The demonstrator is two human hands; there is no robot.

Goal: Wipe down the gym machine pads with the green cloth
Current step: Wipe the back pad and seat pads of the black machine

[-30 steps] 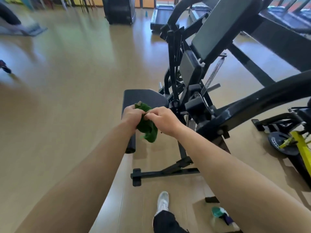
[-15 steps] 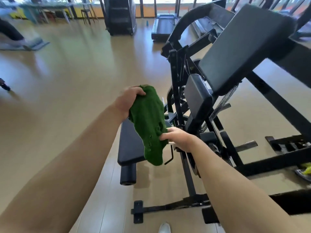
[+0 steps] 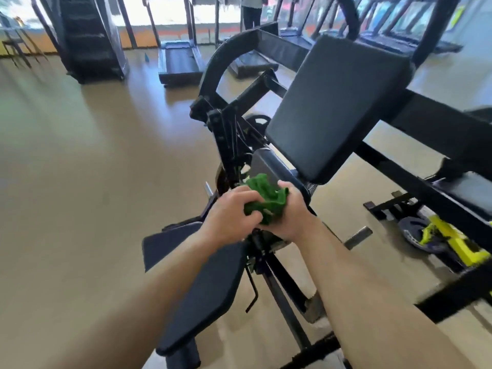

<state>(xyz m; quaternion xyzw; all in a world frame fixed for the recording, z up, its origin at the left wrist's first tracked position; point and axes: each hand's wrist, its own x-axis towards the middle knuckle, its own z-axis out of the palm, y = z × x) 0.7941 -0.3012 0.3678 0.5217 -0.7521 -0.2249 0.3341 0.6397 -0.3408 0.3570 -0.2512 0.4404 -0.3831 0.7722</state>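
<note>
A crumpled green cloth (image 3: 266,199) is bunched between both hands in front of the black gym machine. My left hand (image 3: 230,213) grips its left side and my right hand (image 3: 291,213) grips its right side. Just behind the cloth is a small grey-black pad (image 3: 269,166). Above it to the right, a large black back pad (image 3: 335,102) tilts upward. A long black seat pad (image 3: 207,288) lies low, under my left forearm.
The machine's black steel frame (image 3: 415,182) runs off to the right, with a yellow part and a weight plate (image 3: 415,233) on the floor. Treadmills (image 3: 181,62) and a stair machine (image 3: 87,38) stand at the back. Bare tan floor (image 3: 80,182) stretches to the left.
The cloth hung spread out between a raised left hand and a lower right hand; now both hands hold it bunched together. The view has moved closer to the machine's pads.
</note>
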